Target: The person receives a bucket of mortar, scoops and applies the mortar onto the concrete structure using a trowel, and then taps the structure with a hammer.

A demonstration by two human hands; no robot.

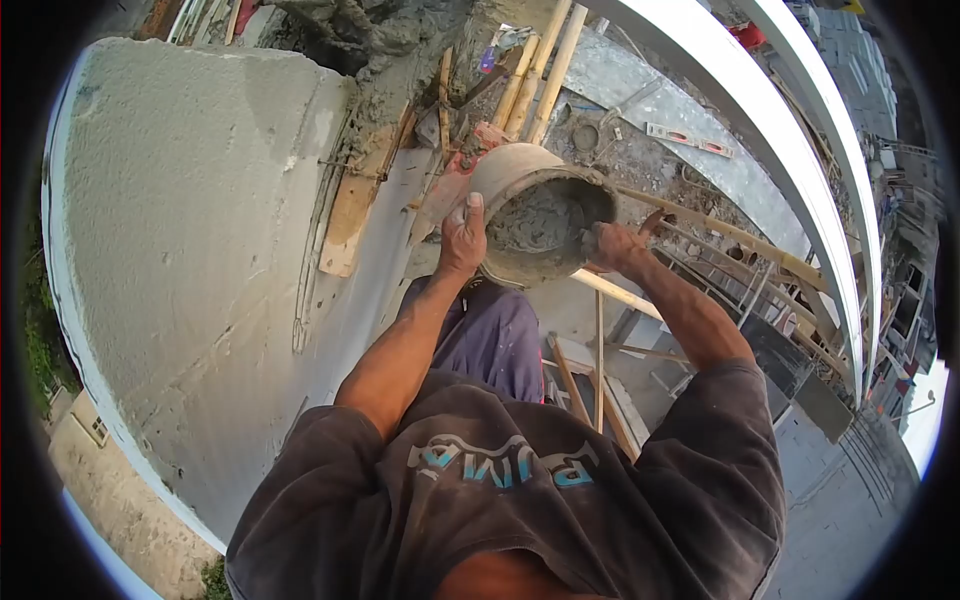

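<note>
A mortar-caked bucket is tilted in front of my body, its mouth turned toward me and to the right. Wet grey mortar lies inside it. My left hand is closed on the bucket's left side, with the thumb up along its outer wall. At the right rim my right hand is closed around what looks like a trowel, whose dark brown handle end sticks out of the fist. The trowel's blade is mostly hidden at the bucket's mouth.
On the left stands a broad plastered wall, with a wooden board beside it. Bamboo poles lie beyond the bucket. A spirit level rests on a metal sheet. White curved beams arch along the right.
</note>
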